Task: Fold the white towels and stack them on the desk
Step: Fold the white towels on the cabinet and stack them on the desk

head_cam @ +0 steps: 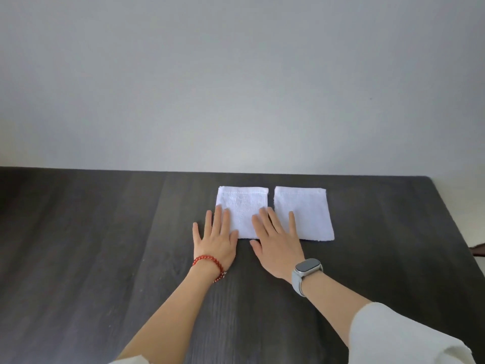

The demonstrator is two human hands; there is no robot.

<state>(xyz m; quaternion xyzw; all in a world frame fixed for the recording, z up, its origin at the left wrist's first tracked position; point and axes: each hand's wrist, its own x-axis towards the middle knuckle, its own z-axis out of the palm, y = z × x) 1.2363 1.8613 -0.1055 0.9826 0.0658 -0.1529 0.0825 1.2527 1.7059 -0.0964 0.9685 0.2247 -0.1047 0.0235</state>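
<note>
Two folded white towels lie side by side near the desk's point(105, 258) far edge.
Left hand point(216, 239) and right hand point(278, 243) rest flat, fingers straight, on the left towel point(242, 206); the right towel point(307, 208) sits just beside it.

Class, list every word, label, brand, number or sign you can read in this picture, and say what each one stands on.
None can be read.
Watch on the right wrist: its screen is dark and shows no digits.
Left towel: a faint raised pattern, too blurred to read as text.
Right towel, desk, red bracelet: no writing visible.

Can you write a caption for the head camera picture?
Both open hands press two folded white towels side by side.
</note>
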